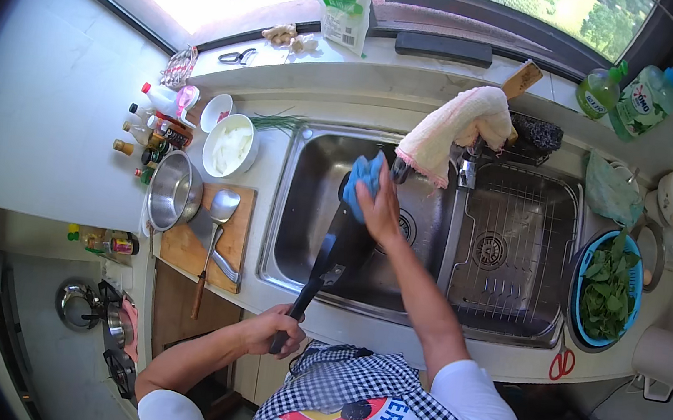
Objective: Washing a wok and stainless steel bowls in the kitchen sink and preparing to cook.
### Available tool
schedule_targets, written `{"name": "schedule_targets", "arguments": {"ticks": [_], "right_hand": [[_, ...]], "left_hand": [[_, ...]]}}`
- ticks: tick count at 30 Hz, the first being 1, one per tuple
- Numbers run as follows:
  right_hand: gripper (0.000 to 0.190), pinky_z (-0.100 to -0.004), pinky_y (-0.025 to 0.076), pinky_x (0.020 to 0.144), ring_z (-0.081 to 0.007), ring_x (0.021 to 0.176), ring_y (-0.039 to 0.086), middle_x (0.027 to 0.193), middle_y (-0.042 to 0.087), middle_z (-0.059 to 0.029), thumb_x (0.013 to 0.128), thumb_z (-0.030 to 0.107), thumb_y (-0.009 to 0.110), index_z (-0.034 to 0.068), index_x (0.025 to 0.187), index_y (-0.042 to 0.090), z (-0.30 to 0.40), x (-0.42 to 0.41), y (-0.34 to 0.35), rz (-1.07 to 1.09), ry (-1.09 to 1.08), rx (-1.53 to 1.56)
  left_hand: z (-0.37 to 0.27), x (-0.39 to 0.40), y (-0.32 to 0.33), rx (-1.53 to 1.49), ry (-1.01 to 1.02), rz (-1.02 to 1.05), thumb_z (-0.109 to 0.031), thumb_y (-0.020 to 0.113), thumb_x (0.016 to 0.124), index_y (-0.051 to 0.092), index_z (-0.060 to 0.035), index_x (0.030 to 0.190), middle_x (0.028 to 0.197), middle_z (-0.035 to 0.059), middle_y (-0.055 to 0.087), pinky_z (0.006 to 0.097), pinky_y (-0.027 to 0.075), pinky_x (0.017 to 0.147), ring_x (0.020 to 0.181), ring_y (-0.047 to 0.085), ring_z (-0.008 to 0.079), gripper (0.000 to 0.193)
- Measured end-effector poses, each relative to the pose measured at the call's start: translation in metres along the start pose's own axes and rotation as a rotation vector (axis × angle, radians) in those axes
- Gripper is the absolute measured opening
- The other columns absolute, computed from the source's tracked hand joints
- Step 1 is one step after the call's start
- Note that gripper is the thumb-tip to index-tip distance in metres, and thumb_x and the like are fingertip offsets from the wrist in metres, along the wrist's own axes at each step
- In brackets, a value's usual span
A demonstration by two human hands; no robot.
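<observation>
My left hand (pixel 276 330) grips the long black handle of a dark pan (pixel 348 243). The pan is tilted up nearly edge-on over the left basin of a stainless steel sink (pixel 311 207). In my right hand (pixel 384 206) is a bunched blue cloth (pixel 364 182), pressed against the pan's far rim. The cloth and fingers hide part of that rim, and most of the pan's inner face is turned from view. Just beyond my right hand, a pale pink towel (pixel 454 127) hangs over the faucet (pixel 467 172).
Left of the sink, a cutting board (pixel 240 198) bears a metal spatula (pixel 224 206) and a cleaver (pixel 223 264), near a steel bowl (pixel 175 190). A wire rack (pixel 518 270) lines the right basin. Rightward are a blue basket (pixel 583 297) of leafy greens and red-handled scissors (pixel 561 363).
</observation>
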State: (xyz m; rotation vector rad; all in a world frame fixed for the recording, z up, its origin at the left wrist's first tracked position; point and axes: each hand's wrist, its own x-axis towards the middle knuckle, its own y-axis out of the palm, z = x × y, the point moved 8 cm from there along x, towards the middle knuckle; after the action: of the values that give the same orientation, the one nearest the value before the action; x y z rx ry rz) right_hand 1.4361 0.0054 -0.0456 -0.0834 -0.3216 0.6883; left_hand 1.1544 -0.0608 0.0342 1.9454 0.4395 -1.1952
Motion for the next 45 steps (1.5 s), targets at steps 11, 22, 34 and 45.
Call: {"name": "schedule_targets", "arguments": {"ticks": [11,22,34,45], "right_hand": [[0.044,-0.0362,0.026,0.108,-0.0334,0.129,0.037,0.134,0.044,-0.0183,0.091,0.021,0.053,0.009,0.131,0.042,-0.065,0.018,0.061,0.277,0.065,0.133],[0.061,-0.0526,0.017,0.110,-0.0383,0.138,0.019,0.147,0.026,-0.0214,0.083,0.024,0.059,0.011,0.138,0.036,0.032,-0.069,0.028,0.146,-0.213,-0.086],[0.052,-0.0411,0.041,0.095,-0.0374,0.105,0.057,0.106,0.062,-0.0243,0.088,0.041,0.050,-0.001,0.119,0.051,-0.162,0.067,0.134,0.435,0.337,-0.099],[0.042,-0.0338,0.042,0.093,-0.0193,0.106,0.055,0.115,0.059,-0.0109,0.094,0.037,0.049,0.003,0.118,0.054,-0.154,-0.028,-0.040,-0.081,0.650,0.736]], "left_hand": [[-0.013,-0.003,-0.016,-0.314,0.080,0.115,-0.002,0.054,0.069,0.044,-0.0091,0.089,0.056,0.0079,0.043,0.0285,0.030,0.032,0.041,0.042,0.0165,0.024],[-0.002,0.001,-0.022,-0.485,0.162,0.188,-0.001,0.052,0.067,0.050,-0.0064,0.098,0.054,0.0077,0.042,0.0278,0.033,0.032,0.041,0.043,0.0180,0.031],[0.009,-0.014,-0.047,-0.267,-0.027,0.107,0.001,0.054,0.063,0.037,-0.0084,0.091,0.052,0.0101,0.044,0.0302,0.034,0.030,0.038,0.047,0.0213,0.034],[0.021,0.006,-0.075,-0.435,0.144,0.108,0.003,0.053,0.065,0.043,-0.0081,0.081,0.048,0.0051,0.039,0.0286,0.029,0.028,0.034,0.042,0.0187,0.023]]}}
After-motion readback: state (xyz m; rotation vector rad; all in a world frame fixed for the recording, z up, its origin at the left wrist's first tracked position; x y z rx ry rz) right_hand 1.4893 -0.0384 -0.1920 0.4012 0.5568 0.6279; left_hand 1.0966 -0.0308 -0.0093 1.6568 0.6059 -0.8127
